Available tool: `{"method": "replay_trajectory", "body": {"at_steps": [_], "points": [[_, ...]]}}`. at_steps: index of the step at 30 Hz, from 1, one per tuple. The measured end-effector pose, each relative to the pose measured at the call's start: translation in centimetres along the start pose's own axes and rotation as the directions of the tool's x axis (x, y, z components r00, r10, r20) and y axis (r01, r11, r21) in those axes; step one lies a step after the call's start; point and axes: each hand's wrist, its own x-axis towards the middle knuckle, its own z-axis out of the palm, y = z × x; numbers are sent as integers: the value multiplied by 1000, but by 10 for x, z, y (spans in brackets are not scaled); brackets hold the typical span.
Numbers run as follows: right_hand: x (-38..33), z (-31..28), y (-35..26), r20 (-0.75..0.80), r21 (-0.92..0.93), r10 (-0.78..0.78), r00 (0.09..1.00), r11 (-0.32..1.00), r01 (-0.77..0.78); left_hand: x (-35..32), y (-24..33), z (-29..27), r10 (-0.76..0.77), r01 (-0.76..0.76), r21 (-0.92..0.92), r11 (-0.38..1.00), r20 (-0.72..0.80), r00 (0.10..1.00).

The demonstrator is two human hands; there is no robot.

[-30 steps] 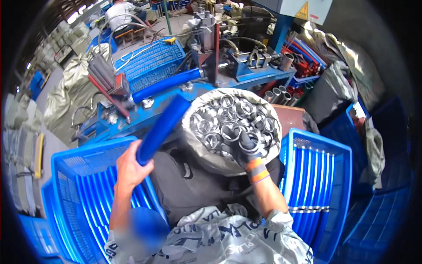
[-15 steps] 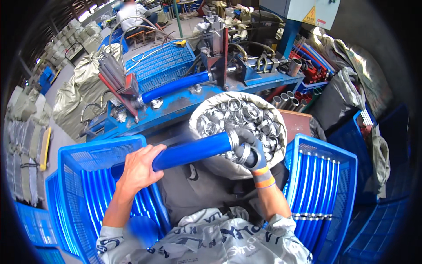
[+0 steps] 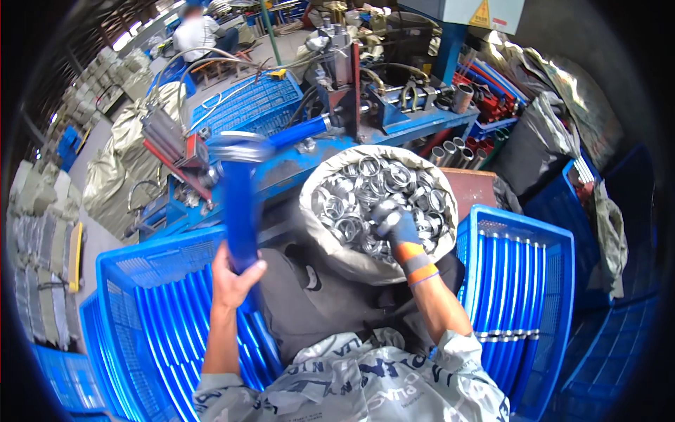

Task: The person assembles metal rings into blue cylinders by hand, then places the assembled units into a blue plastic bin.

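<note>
My bare left hand grips a blue plastic tube by its lower part and holds it nearly upright over my lap. A blurred silver metal ring sits on the tube's top end. My right hand, in a dark glove with an orange cuff, reaches into an open grey sack full of shiny metal rings. Its fingers curl down on one of the rings in the pile.
A blue crate of bare blue tubes stands at my left, and a blue crate of ring-fitted tubes at my right. Ahead is a blue machine bench with another blue tube in it. A person works far back.
The tube has swung from lying across my lap to nearly upright in my left hand. My right hand has left the tube's end and gone back into the sack of rings.
</note>
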Motion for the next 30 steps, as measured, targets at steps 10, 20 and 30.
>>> {"method": "replay_trajectory", "body": {"at_steps": [10,20,30], "points": [[-25,39,-8,222,761,305,926,539,-360,-1,0,58,-138,-105,-792,602,-232,963],[-26,54,-52,96,659,24,995,748,-82,-1,-1,83,-129,-159,-776,610,-295,947],[-27,57,-63,192,499,39,981,857,-132,-3,-16,81,-129,-159,-770,618,-299,946]]}}
